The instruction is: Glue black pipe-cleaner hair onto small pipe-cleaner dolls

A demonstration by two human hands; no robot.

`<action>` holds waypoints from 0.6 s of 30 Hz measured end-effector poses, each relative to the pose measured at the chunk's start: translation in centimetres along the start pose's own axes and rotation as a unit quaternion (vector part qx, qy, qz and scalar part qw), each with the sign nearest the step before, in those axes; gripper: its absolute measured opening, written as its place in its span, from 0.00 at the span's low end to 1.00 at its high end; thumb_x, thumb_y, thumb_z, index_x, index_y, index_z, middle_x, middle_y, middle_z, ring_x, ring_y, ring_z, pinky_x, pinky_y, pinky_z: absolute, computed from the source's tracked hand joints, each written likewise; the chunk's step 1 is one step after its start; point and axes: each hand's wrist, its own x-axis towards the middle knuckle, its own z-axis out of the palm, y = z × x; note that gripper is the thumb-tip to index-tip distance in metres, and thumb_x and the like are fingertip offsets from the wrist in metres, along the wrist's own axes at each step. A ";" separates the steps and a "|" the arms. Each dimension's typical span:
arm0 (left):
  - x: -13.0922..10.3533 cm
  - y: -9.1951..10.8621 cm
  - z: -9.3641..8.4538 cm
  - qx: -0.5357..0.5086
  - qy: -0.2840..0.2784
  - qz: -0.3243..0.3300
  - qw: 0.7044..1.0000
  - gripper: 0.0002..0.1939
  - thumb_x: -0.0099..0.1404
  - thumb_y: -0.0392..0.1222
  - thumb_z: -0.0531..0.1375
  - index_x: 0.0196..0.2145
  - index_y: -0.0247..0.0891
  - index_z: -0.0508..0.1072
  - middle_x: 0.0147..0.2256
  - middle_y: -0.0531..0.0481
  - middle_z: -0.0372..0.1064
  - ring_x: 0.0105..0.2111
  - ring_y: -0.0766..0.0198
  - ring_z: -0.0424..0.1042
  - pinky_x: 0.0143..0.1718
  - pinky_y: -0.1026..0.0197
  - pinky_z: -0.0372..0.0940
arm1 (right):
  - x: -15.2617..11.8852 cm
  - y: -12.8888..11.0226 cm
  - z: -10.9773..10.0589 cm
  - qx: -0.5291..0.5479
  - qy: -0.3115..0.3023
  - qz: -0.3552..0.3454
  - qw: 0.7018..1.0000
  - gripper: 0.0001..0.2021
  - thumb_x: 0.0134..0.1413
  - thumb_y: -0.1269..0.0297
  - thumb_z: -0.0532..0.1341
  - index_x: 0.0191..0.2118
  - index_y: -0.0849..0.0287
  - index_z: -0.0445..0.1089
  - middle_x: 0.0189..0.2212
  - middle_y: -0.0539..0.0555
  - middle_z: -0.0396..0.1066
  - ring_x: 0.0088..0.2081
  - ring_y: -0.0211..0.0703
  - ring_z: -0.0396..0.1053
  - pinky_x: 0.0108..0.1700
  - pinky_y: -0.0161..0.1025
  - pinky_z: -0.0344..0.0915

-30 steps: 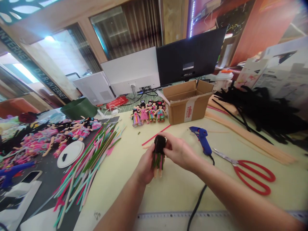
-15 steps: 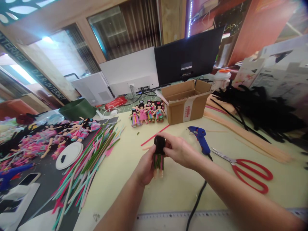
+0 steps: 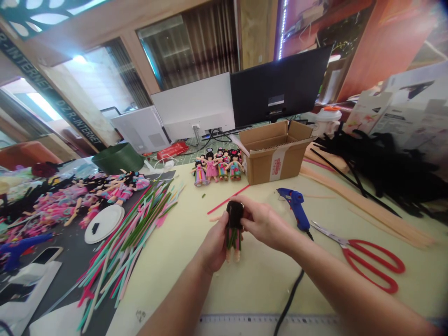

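A small pipe-cleaner doll [image 3: 234, 228] with black hair, a green and pink skirt and pale legs is held above the yellow table, its back toward me. My left hand [image 3: 214, 247] is closed round its left side. My right hand [image 3: 261, 219] pinches its hair and right side from above, fingers closed. A red pipe cleaner [image 3: 227, 199] lies just beyond the doll. To the right of my hands rests a blue glue gun [image 3: 296, 207], and beside it are red-handled scissors [image 3: 364, 259].
Finished dolls [image 3: 219, 167] stand by an open cardboard box [image 3: 276, 161]. Coloured pipe cleaners [image 3: 129, 238] and a white plate [image 3: 108, 219] lie left, with piled dolls behind. Black pipe cleaners [image 3: 378, 163] heap at right. A ruler [image 3: 252, 319] and a cable [image 3: 292, 298] cross the front.
The whole view has shifted slightly, so everything sits a little further right and lower. Both hands keep their hold on the doll, with hardly any change in grip.
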 end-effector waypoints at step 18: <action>-0.5 0.3 0.1 0.223 -0.016 0.219 0.950 0.16 0.65 0.53 0.56 0.34 0.36 0.72 0.26 0.53 0.64 0.19 0.70 0.59 0.19 0.65 0.53 | 0.4 1.2 0.8 -0.030 0.069 -0.002 0.997 0.22 0.57 0.67 0.56 0.57 0.54 0.68 0.40 0.53 0.77 0.40 0.45 0.74 0.45 0.42 0.69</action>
